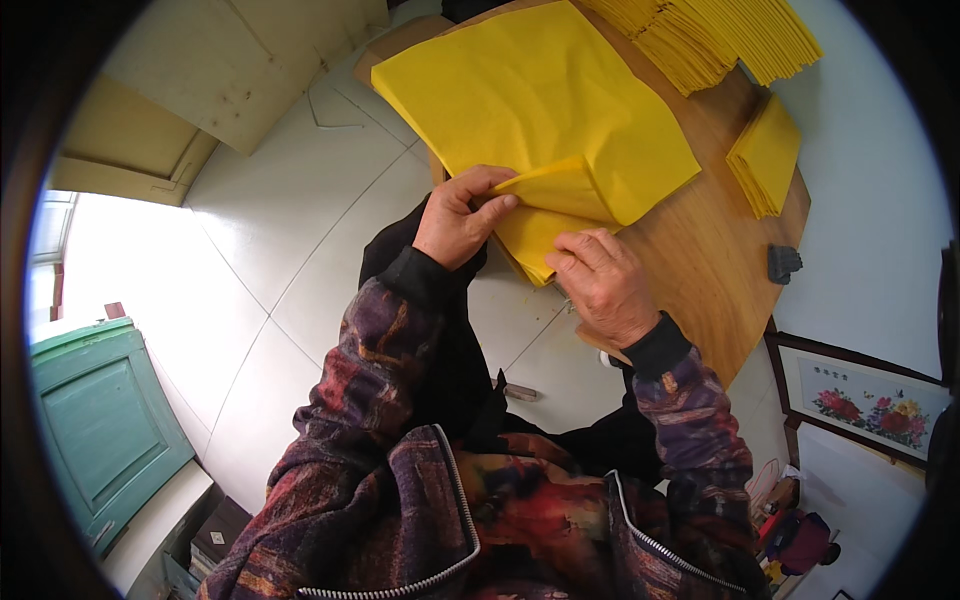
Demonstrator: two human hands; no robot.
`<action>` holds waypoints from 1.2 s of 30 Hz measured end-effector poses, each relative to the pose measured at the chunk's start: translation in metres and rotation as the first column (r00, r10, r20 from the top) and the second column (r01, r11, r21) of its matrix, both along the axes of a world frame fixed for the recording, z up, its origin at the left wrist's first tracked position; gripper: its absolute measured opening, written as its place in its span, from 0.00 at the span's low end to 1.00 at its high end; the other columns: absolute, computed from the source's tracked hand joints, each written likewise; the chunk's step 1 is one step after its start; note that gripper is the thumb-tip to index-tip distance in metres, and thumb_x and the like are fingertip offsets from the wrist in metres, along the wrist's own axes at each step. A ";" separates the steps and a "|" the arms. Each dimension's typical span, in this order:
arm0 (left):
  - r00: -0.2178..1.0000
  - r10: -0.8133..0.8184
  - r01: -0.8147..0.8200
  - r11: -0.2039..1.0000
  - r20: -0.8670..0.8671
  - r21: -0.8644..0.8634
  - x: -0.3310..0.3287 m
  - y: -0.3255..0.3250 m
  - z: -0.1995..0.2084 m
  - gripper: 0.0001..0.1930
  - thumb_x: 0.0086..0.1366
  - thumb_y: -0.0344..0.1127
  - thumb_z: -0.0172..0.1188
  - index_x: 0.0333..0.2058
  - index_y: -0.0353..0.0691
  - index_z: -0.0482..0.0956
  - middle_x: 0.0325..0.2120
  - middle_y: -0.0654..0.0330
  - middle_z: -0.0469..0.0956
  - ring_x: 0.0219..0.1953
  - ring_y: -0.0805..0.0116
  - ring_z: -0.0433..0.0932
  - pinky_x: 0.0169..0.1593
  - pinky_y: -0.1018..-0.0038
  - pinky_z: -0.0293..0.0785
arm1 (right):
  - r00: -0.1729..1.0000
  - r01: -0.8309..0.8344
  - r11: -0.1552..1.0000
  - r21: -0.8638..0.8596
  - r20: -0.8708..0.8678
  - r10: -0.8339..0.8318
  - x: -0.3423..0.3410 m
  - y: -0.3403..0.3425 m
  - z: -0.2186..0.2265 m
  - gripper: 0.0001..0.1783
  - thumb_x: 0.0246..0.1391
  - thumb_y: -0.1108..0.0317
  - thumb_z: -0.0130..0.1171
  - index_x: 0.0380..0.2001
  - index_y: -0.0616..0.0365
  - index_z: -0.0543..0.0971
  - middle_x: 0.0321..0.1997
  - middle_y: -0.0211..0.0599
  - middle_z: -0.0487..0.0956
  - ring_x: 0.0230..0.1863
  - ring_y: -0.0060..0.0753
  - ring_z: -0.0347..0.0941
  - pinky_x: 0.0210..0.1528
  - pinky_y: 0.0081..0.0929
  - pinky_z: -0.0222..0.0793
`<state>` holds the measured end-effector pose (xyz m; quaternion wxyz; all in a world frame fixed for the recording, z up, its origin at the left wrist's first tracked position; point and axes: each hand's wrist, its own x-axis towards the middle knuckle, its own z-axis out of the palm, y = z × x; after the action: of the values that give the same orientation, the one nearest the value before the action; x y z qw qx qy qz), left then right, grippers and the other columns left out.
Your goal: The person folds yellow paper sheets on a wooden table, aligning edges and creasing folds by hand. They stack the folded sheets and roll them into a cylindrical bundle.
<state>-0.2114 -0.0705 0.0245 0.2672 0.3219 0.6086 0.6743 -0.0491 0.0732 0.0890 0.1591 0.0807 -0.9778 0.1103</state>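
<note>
A wide yellow sheet (530, 85) is seen spread across the far-left part of the wooden counter (700, 285), its surface lightly creased, its near part turned up into a loose flap (565, 185) over more yellow material below. And here, at the flap's left end, the edge is pinched by the left hand (462, 218), thumb against the bent fingers. At the near corner, the right hand (605, 285) is placed with its fingers curled and drawn together at the thumb; their tips are partly hidden, so whether the corner is gripped or only touched cannot be told. Both wrists are wrapped in black cuffs, below patterned sleeves.

Out along the counter now: tall rows of folded yellow pieces (700, 40) are packed at the far right, and a smaller folded yellow bundle (768, 160) is set nearer, by the right edge. Nearer again, a dark grey block (785, 264) is perched at that edge. Beyond it, a framed flower picture (865, 400) is propped at the right. Off to the left, pale floor tiles (290, 220) are crossed by dark joints, and a green panelled door (115, 420) is seen at the rim.
</note>
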 end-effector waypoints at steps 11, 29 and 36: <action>0.999 0.017 -0.015 0.999 -0.041 0.046 0.001 0.002 0.000 0.10 0.62 0.27 0.60 0.42 0.34 0.78 0.37 0.61 0.78 0.40 0.72 0.75 0.47 0.78 0.70 | 0.987 0.055 0.962 -0.266 0.159 -0.012 -0.010 0.000 0.011 0.06 0.45 0.75 0.61 0.28 0.59 0.74 0.33 0.36 0.73 0.37 0.43 0.69 0.37 0.34 0.69; 1.000 0.001 -0.001 0.999 0.003 0.047 0.000 0.001 -0.003 0.11 0.62 0.29 0.61 0.43 0.32 0.77 0.36 0.59 0.78 0.40 0.70 0.75 0.48 0.77 0.70 | 0.940 0.215 0.814 -0.539 0.339 -0.024 -0.017 0.012 0.034 0.03 0.53 0.76 0.56 0.28 0.63 0.73 0.26 0.38 0.72 0.27 0.32 0.69 0.30 0.25 0.65; 1.000 0.003 -0.003 0.999 -0.005 0.038 -0.002 0.001 0.002 0.12 0.62 0.32 0.61 0.42 0.31 0.77 0.36 0.58 0.78 0.41 0.69 0.75 0.48 0.76 0.70 | 0.982 0.189 0.879 -0.438 0.086 -0.169 -0.029 0.010 0.040 0.03 0.53 0.76 0.55 0.29 0.62 0.71 0.25 0.40 0.73 0.27 0.38 0.71 0.30 0.29 0.66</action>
<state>-0.2133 -0.0695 0.0261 0.2583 0.3278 0.5969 0.6852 -0.0781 0.0827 0.1294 0.1604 -0.0509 -0.9334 0.3169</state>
